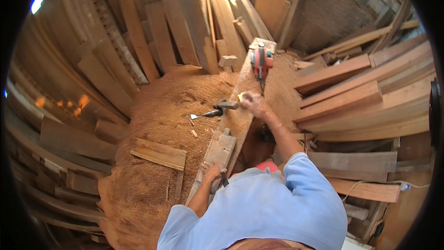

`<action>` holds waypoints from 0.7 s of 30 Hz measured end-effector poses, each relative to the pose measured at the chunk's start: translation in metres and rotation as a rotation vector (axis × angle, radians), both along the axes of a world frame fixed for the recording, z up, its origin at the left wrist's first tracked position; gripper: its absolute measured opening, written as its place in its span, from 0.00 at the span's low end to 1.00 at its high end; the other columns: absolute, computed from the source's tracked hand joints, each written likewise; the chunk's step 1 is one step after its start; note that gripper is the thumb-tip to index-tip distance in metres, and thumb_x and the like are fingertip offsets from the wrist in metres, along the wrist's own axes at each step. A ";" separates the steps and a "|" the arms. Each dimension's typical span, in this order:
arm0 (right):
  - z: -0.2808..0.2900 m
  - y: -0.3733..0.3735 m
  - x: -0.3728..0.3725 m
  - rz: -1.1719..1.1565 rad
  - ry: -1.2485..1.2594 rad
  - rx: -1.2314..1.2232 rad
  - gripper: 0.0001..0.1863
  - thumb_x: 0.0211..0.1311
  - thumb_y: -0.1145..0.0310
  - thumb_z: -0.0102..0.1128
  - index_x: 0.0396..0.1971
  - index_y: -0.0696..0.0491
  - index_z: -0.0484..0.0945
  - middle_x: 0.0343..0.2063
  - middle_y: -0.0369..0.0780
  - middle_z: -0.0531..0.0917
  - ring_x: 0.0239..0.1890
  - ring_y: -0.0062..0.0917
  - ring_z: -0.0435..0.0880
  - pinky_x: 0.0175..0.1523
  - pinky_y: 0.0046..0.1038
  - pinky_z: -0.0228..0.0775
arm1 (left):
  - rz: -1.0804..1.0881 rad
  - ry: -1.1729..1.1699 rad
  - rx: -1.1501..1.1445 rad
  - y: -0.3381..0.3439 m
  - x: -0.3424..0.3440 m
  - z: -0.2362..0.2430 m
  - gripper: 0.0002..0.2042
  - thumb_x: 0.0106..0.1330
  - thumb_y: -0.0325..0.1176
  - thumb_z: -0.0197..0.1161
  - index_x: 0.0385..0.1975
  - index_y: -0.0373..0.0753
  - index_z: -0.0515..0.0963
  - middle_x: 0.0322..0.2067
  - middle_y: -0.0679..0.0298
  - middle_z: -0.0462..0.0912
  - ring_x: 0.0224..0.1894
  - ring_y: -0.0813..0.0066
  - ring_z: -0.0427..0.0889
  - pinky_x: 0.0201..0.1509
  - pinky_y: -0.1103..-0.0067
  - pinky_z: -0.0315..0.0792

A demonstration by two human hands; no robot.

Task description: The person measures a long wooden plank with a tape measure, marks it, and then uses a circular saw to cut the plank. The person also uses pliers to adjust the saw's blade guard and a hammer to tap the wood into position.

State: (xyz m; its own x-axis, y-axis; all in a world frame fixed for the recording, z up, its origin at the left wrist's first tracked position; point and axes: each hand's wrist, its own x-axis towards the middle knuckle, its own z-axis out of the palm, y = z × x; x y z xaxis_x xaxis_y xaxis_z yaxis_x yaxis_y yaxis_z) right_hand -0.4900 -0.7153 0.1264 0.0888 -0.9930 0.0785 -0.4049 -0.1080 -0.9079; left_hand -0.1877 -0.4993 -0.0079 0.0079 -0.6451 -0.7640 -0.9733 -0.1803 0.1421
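Note:
My left hand [212, 171] presses on a mortised wooden block [220, 149], its fingers curled at the near part of it. A narrow dark piece [225, 179] stands just right of that hand; its kind is unclear. Farther up the bench plank [241, 119], my right hand [255, 105] is closed, with a small bright yellow thing [240, 96] showing at its fingertips. Next to it is a hammer head [227, 105]; its handle is hard to make out. A chisel [206, 114] with a dark handle and bright blade points left. Beyond lies a red electric planer [262, 61].
Sawdust and shavings [157, 111] heap up left of the bench, with a short board [159, 153] on top. Thick planks [342, 102] are stacked to the right. Tall boards [138, 37] lean at the back left. A pale cord [370, 183] runs across boards at right.

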 end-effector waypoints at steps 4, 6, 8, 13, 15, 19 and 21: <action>-0.065 0.079 -0.056 0.148 0.317 0.281 0.24 0.61 0.55 0.62 0.49 0.60 0.81 0.46 0.53 0.84 0.51 0.47 0.83 0.56 0.41 0.75 | 0.067 0.109 -0.003 0.007 -0.026 -0.008 0.51 0.63 0.64 0.59 0.75 0.35 0.45 0.70 0.21 0.40 0.72 0.17 0.40 0.73 0.38 0.39; -0.095 0.117 -0.103 0.130 0.383 0.404 0.26 0.60 0.53 0.61 0.48 0.60 0.81 0.45 0.55 0.84 0.51 0.50 0.82 0.56 0.44 0.74 | 0.124 0.168 0.005 0.015 -0.044 -0.019 0.52 0.64 0.64 0.58 0.76 0.36 0.40 0.70 0.20 0.40 0.71 0.16 0.39 0.74 0.39 0.40; -0.132 0.158 -0.147 0.050 0.387 0.494 0.22 0.56 0.53 0.61 0.27 0.63 0.79 0.30 0.58 0.81 0.37 0.51 0.82 0.42 0.47 0.72 | 0.211 0.103 0.078 0.005 -0.068 -0.017 0.53 0.64 0.65 0.56 0.77 0.38 0.35 0.69 0.19 0.40 0.71 0.15 0.39 0.74 0.41 0.41; -0.180 0.226 -0.255 -0.027 0.374 0.731 0.19 0.56 0.56 0.62 0.28 0.60 0.82 0.27 0.53 0.83 0.32 0.43 0.84 0.39 0.43 0.73 | 0.208 -0.128 0.181 -0.026 -0.090 -0.020 0.56 0.63 0.71 0.53 0.76 0.39 0.31 0.68 0.17 0.39 0.71 0.14 0.39 0.73 0.40 0.41; -0.190 0.242 -0.288 -0.104 0.343 0.750 0.18 0.59 0.57 0.62 0.27 0.60 0.82 0.23 0.49 0.83 0.26 0.39 0.82 0.35 0.40 0.72 | 0.227 -0.159 0.197 -0.030 -0.095 -0.018 0.57 0.62 0.71 0.53 0.76 0.38 0.31 0.68 0.17 0.40 0.71 0.14 0.39 0.73 0.40 0.42; -0.213 0.252 -0.324 -0.343 0.182 0.797 0.16 0.62 0.59 0.62 0.25 0.59 0.81 0.18 0.42 0.80 0.18 0.29 0.76 0.26 0.35 0.68 | 0.219 -0.216 0.214 -0.031 -0.093 -0.025 0.58 0.62 0.72 0.53 0.75 0.34 0.30 0.68 0.17 0.42 0.72 0.17 0.40 0.74 0.42 0.44; -0.219 0.252 -0.338 -0.418 0.081 0.819 0.15 0.63 0.60 0.62 0.27 0.58 0.82 0.17 0.39 0.79 0.17 0.25 0.75 0.23 0.33 0.66 | 0.199 -0.231 0.220 -0.031 -0.097 -0.027 0.59 0.61 0.72 0.54 0.75 0.33 0.30 0.68 0.18 0.42 0.72 0.19 0.41 0.74 0.43 0.44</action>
State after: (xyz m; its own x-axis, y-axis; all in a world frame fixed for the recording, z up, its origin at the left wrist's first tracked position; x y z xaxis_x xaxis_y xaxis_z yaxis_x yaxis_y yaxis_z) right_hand -0.8277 -0.4633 -0.0925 -0.3147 -0.6886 -0.6533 -0.3323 0.7246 -0.6038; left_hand -0.2845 -0.5305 -0.0347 0.3051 -0.4345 -0.8474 -0.9179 -0.3712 -0.1402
